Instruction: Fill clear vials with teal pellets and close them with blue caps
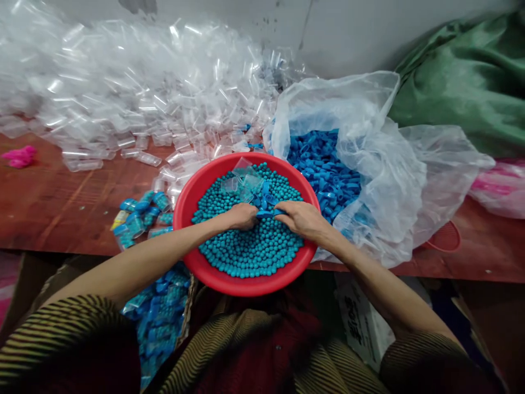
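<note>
- From here, the L hand (245, 215) & R hand (305, 220) meet over the middle of the red bowl (246, 285), w/ a blue plastic piece (267, 214) betw. them, just above the teal beads (246, 257).
- Grip: R thumb & index are pinched together on its R end. L fingers are curled in at its L end; can't tell if they clamp it too, b/c the palm side is hidden.
- Slip risk: the piece is small & narrow, so if the R pinch slackens it'd prob. drop in the beads, near the loose blue pieces (264, 196) & clear containers (246, 180).
- Tip risk: the bowl's near side juts past the edge of the red table (61, 202); a forearm pressing that rim could tilt it & spill beads, i.e. a big mess.
- Direction: the piece's long axis runs L–R, approx. level, across the bowl, w/ 1 end at each hand. Which end is the front, or which way any opening faces, can't tell; too small.
</note>
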A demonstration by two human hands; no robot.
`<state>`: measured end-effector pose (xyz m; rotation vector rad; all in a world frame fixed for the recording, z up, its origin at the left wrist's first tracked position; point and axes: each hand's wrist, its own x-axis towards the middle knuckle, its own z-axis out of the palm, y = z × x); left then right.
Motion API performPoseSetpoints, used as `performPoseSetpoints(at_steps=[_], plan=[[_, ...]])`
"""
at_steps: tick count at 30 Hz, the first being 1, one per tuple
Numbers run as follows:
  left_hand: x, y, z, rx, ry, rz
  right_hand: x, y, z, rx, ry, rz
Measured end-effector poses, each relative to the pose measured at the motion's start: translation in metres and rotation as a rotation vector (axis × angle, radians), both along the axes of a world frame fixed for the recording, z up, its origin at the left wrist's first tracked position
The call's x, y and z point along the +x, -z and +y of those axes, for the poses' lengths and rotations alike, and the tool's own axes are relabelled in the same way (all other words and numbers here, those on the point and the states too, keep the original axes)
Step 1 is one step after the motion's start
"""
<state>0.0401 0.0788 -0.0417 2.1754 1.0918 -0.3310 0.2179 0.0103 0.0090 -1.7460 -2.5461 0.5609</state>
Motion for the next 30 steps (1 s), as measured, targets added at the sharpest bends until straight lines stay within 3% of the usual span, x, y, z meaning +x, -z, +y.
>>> performPoseSetpoints(at_steps=[5,10,12,16,22,26,30], plan=[[0.001,0.003,0.003,-0.216,-0.155,-0.213,0.013,0.003,-0.005,0.053,0.069,0.159],[-0.018,-0.012,-0.006,-0.716,-0.456,-0.544,0.016,-0.016,-0.018,0.112,-0.013,-0.062],[-0.022,-0.017,-0.011,-0.808,-0.541,-0.605,0.011,-0.024,-0.023,0.084,-0.089,-0.163],[-0.026,-0.022,-0.019,-0.805,-0.585,-0.735,-0.011,-0.021,-0.023,0.057,-0.243,-0.215],[-0.044,-0.027,-0.027,-0.785,-0.714,-0.876,-0.040,0.016,-0.010,0.122,-0.435,-0.064],[-0.055,-0.026,-0.025,-0.599,-0.735,-0.588,-0.047,0.023,-0.007,-0.013,-0.448,-0.036],[-0.039,-0.013,-0.018,-0.515,-0.599,-0.332,-0.031,0.007,-0.006,-0.046,-0.304,0.170]])
